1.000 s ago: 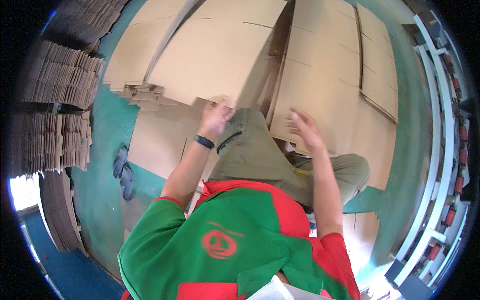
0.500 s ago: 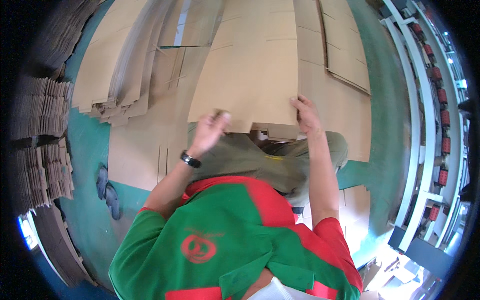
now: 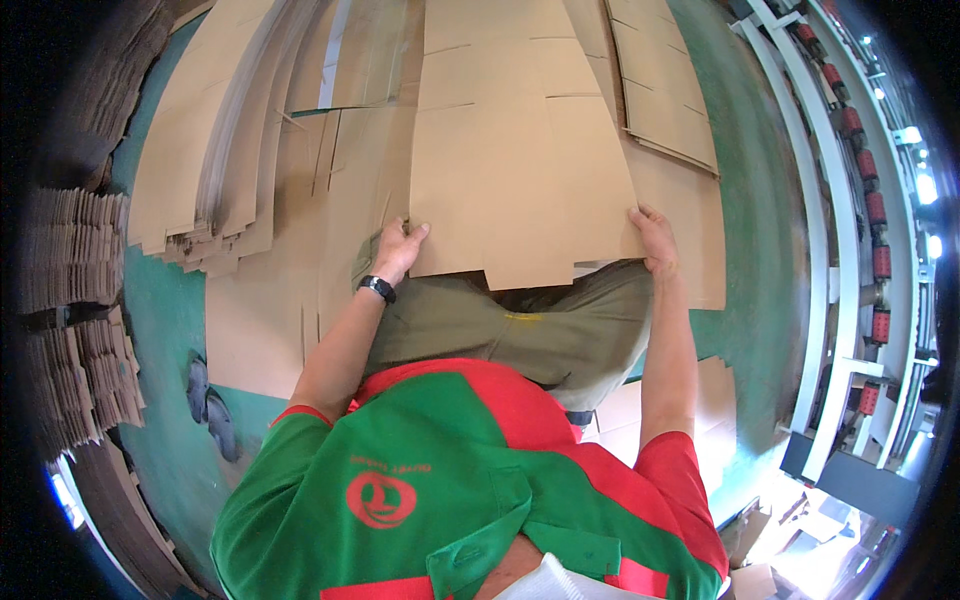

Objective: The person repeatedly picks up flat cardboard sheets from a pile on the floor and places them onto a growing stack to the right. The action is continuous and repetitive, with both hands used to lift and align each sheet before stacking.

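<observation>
In front of me lies a long slotted cardboard sheet (image 3: 520,170), its near end over my lap. My left hand (image 3: 398,248) grips its left edge near the corner, thumb on top and fingers underneath. On the opposite edge my right hand (image 3: 655,238) pinches the sheet the same way. A short flap juts from the near end toward me, between notches. A dark band sits on my left wrist. Whether more sheets lie directly beneath this one is hidden.
A stack of flat cardboard (image 3: 205,130) stands at the left, another (image 3: 665,85) at the far right. Bundled cardboard (image 3: 80,245) lines the left rim. Sandals (image 3: 210,410) lie on the green floor. A white-framed conveyor with red rollers (image 3: 878,240) runs along the right.
My left hand, blurred and off the sheet before, now holds its left edge. The sheet has shifted slightly right and toward me, and my right hand has moved right with it.
</observation>
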The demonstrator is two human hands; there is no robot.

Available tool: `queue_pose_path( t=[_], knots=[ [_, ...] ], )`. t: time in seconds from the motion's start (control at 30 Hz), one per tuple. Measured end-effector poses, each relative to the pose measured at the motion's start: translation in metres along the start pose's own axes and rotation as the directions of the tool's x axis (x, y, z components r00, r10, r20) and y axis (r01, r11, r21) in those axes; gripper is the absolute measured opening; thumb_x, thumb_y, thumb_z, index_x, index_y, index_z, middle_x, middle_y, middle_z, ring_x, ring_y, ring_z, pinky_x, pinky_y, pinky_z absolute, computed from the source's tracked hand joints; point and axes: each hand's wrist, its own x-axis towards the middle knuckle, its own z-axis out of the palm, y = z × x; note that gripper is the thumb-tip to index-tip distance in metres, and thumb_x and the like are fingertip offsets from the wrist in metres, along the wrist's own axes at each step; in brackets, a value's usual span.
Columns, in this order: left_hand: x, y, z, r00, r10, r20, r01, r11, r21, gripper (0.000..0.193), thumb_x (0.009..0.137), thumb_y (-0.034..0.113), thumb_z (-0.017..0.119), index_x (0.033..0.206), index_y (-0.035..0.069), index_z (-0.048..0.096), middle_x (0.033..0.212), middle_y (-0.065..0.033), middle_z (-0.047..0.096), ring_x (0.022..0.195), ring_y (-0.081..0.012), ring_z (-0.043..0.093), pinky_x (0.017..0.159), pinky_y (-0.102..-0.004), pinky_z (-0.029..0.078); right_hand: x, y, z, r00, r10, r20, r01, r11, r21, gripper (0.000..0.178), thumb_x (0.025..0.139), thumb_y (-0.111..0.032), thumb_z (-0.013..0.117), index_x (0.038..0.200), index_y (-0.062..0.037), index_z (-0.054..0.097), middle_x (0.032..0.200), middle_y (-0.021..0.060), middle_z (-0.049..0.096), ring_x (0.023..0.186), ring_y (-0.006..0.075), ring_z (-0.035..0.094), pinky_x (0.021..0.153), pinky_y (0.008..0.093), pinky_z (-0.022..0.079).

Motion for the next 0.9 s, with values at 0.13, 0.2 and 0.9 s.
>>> queue_pose_path(
  t=[0.13,0.2,0.9],
  knots=[
    [0.009,0.011,0.012,0.990,0.034,-0.134,-0.023,0.996,0.088,0.054,0.087,0.024,0.067,0.123,-0.012,0.050,0.122,-0.0262,0.060,0.115,-0.0346,0.058,0.098,-0.0391,0.044,0.019,0.020,-0.003,0.984,-0.138,-0.111,0.018,0.701,-0.713,0.037,0.092,-0.028,0.058,0.111,0.0038,0.064,0.104,0.0208,0.068,0.097,0.0308,0.066,0.085,0.0398,0.051],
    [0.015,0.018,0.014,0.980,0.068,-0.189,-0.042,0.990,0.138,0.055,0.087,0.024,0.067,0.125,-0.011,0.050,0.121,-0.0254,0.061,0.114,-0.0344,0.058,0.098,-0.0392,0.044,0.027,0.026,0.004,0.979,-0.168,-0.118,-0.041,0.403,-0.914,0.040,0.092,-0.030,0.056,0.110,0.0043,0.064,0.106,0.0254,0.066,0.101,0.0379,0.064,0.089,0.0436,0.050],
    [0.061,0.038,0.049,0.998,0.060,-0.032,-0.064,0.985,-0.160,0.045,0.090,0.016,0.063,0.125,-0.009,0.051,0.117,-0.0206,0.064,0.108,-0.0268,0.062,0.092,-0.0365,0.047,0.039,0.031,-0.005,0.897,-0.306,-0.319,-0.132,0.503,-0.854,0.049,0.087,-0.034,0.061,0.118,0.0035,0.058,0.115,0.0262,0.063,0.111,0.0415,0.059,0.094,0.0472,0.048]
  ],
)
